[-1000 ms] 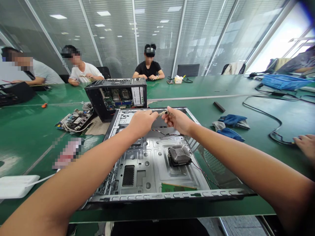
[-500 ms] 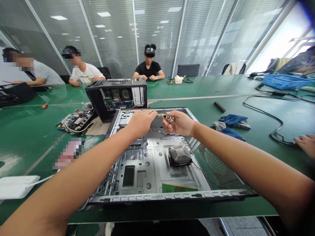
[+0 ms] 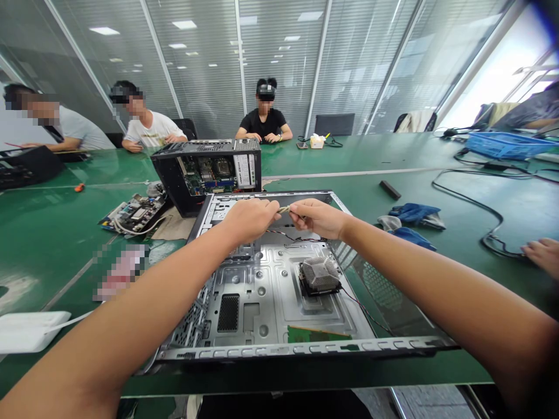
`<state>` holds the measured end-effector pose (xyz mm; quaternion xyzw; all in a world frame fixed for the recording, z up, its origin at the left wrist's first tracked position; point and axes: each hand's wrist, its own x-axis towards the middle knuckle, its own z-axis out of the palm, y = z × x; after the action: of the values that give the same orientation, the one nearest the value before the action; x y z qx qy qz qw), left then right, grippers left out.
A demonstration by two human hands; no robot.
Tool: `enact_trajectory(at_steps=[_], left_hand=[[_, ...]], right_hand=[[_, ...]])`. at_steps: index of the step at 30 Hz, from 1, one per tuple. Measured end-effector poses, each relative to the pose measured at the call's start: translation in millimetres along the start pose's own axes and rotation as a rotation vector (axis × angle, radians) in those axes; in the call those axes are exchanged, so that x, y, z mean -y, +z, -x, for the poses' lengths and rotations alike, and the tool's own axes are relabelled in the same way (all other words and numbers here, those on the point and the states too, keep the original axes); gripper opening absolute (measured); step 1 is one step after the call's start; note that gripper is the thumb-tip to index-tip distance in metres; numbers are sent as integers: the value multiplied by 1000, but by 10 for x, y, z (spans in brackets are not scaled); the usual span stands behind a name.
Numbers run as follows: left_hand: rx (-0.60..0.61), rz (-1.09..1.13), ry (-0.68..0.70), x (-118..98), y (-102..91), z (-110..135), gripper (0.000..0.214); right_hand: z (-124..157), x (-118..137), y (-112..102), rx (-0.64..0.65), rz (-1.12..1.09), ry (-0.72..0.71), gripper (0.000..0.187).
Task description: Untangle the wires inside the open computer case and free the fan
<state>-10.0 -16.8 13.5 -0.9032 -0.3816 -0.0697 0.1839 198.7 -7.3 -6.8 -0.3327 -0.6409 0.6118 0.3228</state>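
Left hand (image 3: 252, 220) and right hand (image 3: 319, 219) over the far part of a computer case (image 3: 273, 291), fingers of both grasping a wire (image 3: 285, 209) above the case, heat sink (image 3: 319, 273) and green card (image 3: 317, 334) inside the case, another computer (image 3: 205, 174) standing just beyond the case.

Office-like room doubling as computer workshop: far, glass wall (image 3: 283, 35) with blinds (image 3: 209, 87), black chair (image 3: 334, 124); long green table (image 3: 419, 154); near, open computer case (image 3: 279, 291); left, circuit board (image 3: 138, 214).
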Motion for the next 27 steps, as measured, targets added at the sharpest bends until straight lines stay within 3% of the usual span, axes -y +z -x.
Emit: enact_trajectory(at_steps=[6, 11, 22, 27], left_hand=[[74, -68, -17, 24, 8, -9, 36], [108, -64, -37, 40, 43, -20, 34], [148, -29, -80, 50, 61, -23, 42], [143, 15, -82, 70, 76, -16, 40]], right_hand=[[5, 2, 8, 9, 408, -83, 28], [-3, 16, -7, -69, 735, -182, 23], [-29, 21, 37, -241, 950, -401, 10], [-36, 17, 45, -264, 983, -409, 14]])
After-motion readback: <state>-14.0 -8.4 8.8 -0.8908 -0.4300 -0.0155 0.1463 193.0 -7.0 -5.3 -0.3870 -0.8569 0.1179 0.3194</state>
